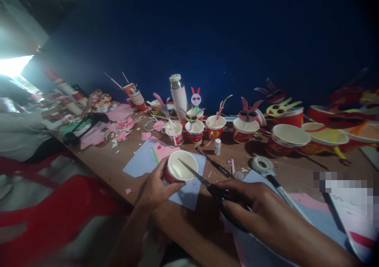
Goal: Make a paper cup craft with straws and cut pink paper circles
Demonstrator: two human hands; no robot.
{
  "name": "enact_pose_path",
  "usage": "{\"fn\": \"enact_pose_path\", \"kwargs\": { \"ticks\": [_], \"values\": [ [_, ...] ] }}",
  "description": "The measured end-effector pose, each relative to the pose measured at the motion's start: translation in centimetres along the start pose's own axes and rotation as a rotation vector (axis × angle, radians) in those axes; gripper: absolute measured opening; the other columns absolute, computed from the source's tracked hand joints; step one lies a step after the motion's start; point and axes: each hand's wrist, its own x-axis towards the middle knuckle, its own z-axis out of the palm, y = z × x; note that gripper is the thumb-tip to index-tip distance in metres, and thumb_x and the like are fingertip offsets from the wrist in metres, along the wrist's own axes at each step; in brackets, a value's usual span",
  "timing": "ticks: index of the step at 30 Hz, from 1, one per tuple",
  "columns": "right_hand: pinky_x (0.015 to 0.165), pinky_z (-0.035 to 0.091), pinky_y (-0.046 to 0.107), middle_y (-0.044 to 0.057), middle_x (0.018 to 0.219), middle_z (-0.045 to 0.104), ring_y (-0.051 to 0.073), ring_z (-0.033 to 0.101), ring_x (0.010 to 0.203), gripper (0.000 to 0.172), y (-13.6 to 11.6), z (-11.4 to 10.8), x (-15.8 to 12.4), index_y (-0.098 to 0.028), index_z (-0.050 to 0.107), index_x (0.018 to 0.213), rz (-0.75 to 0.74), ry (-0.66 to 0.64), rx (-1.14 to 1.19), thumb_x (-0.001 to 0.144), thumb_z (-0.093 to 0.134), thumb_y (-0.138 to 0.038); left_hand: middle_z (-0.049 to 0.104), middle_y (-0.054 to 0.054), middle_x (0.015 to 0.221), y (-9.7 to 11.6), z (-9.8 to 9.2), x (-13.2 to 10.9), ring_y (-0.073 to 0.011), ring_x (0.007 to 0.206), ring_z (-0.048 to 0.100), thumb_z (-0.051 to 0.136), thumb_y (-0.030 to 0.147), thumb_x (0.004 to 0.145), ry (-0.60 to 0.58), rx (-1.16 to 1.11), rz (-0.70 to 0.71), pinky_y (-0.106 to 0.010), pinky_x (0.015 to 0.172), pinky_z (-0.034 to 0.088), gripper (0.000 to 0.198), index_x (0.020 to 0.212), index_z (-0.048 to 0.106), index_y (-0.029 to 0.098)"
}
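My left hand [155,190] wraps around a red paper cup [182,165] with a white inside, tilted so its mouth faces me. My right hand [251,204] grips a pair of scissors [219,194] by the black handles. The blades look closed together and point left, their tip over the mouth of the cup; whether it touches the cup I cannot tell. Under the cup lies a pale blue paper sheet [137,162], with a pink paper piece [166,147] on top of it.
Behind stand several paper cups [245,130] with cut-paper bunny faces, and a white flask [179,97]. A tape roll [263,164], a small white bottle [217,147] and a black cutter [217,164] lie nearby. Pink scraps [122,128] are at left, beside a red chair [74,204].
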Motion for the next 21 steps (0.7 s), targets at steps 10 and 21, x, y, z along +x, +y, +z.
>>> {"fn": "enact_pose_path", "kwargs": {
  "ticks": [10, 21],
  "values": [
    [0.055, 0.044, 0.023, -0.002, 0.073, 0.067, 0.017, 0.062, 0.064, 0.023, 0.6, 0.0, -0.1, -0.025, 0.064, 0.089, 0.038, 0.006, -0.038, 0.075, 0.048, -0.016, 0.061, -0.007, 0.107, 0.3, 1.0, 0.0, -0.0253, 0.098, 0.054, 0.076, 0.013, 0.05, -0.036, 0.13, 0.013, -0.029, 0.088, 0.039, 0.065, 0.112, 0.056, 0.019],
    [0.064, 0.045, 0.024, 0.0, 0.083, 0.068, 0.018, 0.064, 0.077, 0.024, 0.6, 1.0, -0.4, -0.025, 0.062, 0.088, -0.042, 0.083, -0.206, 0.076, 0.045, -0.013, 0.06, -0.008, 0.107, 1.3, 1.1, 0.0, -0.0234, 0.1, 0.054, 0.072, 0.02, 0.056, -0.148, 0.216, -0.046, -0.03, 0.087, 0.041, 0.059, 0.111, 0.052, 0.014]
  ]
}}
